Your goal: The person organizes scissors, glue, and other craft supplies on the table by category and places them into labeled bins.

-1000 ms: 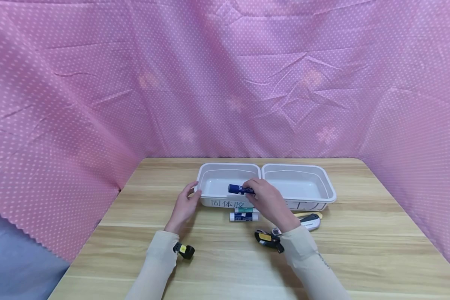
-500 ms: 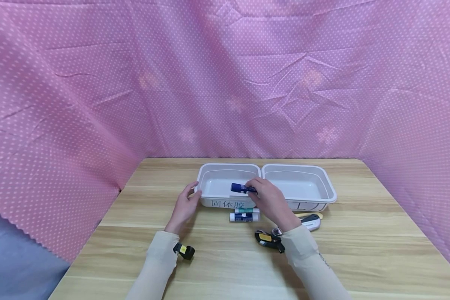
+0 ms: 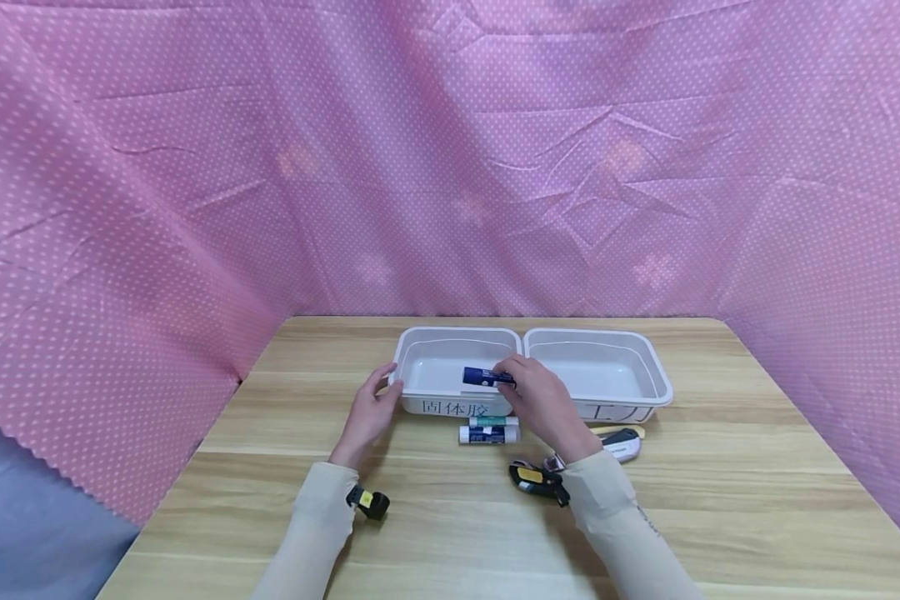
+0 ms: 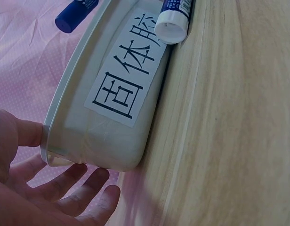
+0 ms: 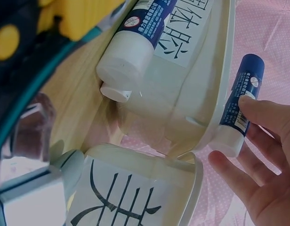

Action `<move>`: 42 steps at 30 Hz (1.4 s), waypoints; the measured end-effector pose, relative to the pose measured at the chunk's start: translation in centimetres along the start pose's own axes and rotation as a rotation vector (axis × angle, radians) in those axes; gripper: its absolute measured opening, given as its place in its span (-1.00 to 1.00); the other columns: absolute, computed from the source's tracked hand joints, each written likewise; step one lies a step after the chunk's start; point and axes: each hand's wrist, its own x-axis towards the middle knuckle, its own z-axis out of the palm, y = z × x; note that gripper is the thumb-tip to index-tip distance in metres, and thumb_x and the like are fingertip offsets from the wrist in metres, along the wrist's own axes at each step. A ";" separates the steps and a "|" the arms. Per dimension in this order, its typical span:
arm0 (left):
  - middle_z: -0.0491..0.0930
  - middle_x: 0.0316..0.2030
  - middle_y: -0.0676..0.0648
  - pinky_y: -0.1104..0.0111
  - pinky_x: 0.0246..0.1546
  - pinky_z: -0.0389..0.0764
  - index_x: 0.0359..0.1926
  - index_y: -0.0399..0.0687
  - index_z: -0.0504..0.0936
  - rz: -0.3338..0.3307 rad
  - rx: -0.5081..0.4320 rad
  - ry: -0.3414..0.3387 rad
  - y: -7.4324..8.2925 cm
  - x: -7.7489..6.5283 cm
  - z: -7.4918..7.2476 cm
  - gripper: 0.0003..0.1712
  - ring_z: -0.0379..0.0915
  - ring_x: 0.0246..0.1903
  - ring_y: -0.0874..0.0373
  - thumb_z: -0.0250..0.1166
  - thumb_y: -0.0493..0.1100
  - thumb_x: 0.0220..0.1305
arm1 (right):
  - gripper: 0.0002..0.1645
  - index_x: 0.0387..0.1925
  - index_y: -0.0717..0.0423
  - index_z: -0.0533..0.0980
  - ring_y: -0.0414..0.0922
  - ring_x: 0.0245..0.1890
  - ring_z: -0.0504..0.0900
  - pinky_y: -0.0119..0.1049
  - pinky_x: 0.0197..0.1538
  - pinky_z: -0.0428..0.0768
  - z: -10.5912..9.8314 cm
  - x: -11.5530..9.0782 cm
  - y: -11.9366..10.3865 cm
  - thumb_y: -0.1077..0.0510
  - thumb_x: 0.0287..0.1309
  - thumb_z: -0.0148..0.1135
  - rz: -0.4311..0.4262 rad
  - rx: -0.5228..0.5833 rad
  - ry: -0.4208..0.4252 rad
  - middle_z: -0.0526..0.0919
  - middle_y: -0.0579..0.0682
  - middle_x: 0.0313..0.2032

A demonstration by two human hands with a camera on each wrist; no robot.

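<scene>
A blue glue stick (image 3: 482, 377) with a white end is pinched in my right hand (image 3: 536, 400), lying sideways over the front rim of the left white tray (image 3: 457, 331). In the right wrist view, thumb and fingers hold the glue stick (image 5: 240, 101) near its white end. My left hand (image 3: 367, 417) holds the left end of that tray, its thumb at the rim and fingers spread round the corner (image 4: 55, 157). Two more glue sticks, one green-labelled (image 3: 492, 422) and one blue-labelled (image 3: 483, 435), lie in front of the tray.
A second white tray (image 3: 596, 333) stands beside the first on the right; both carry paper labels with Chinese characters. Near my right wrist lie a black-and-yellow utility knife (image 3: 537, 481), a grey-and-white one (image 3: 624, 448) and a yellow one (image 3: 637, 431). A pink dotted curtain hangs behind the table.
My right hand has shifted slightly to the right with the glue stick still pinched. The left hand stays at the tray's end, and the things on the table have not moved.
</scene>
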 end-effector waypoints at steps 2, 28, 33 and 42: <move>0.39 0.38 -0.35 -0.01 0.34 0.49 0.49 -0.04 0.32 -0.004 0.002 -0.003 0.1 0.0 0.0 -0.44 0.41 0.31 -0.24 0.10 -0.09 0.56 | -0.77 -0.06 0.06 0.66 -0.07 -0.08 0.71 -0.14 -0.01 0.72 0.0 0.0 0.0 0.25 0.24 0.41 0.005 0.002 -0.003 0.75 -0.04 -0.08; 0.35 0.41 -0.38 -0.04 0.37 0.45 0.50 -0.01 0.32 -0.003 0.033 -0.001 0.0 0.1 0.0 -0.45 0.40 0.33 -0.28 0.08 -0.07 0.58 | -0.75 -0.08 0.07 0.70 -0.07 -0.06 0.72 -0.17 0.02 0.73 0.7 0.0 0.2 0.31 0.20 0.42 0.025 0.004 -0.038 0.76 -0.04 -0.10; 0.35 0.40 -0.37 -0.03 0.36 0.46 0.49 0.00 0.33 -0.004 0.035 0.004 0.0 0.0 0.0 -0.45 0.40 0.33 -0.27 0.09 -0.07 0.58 | -0.75 -0.09 0.03 0.70 -0.08 -0.06 0.72 -0.18 0.02 0.73 0.5 -0.1 0.1 0.30 0.20 0.43 0.036 0.006 -0.041 0.77 -0.05 -0.10; 0.33 0.42 -0.37 -0.04 0.37 0.45 0.50 -0.01 0.31 -0.003 0.036 -0.006 0.2 -0.1 0.0 -0.44 0.38 0.34 -0.28 0.07 -0.06 0.58 | -0.77 -0.09 0.01 0.71 -0.11 -0.11 0.72 -0.21 -0.04 0.74 0.3 -0.1 -0.2 0.27 0.22 0.42 0.049 -0.001 -0.052 0.77 -0.07 -0.13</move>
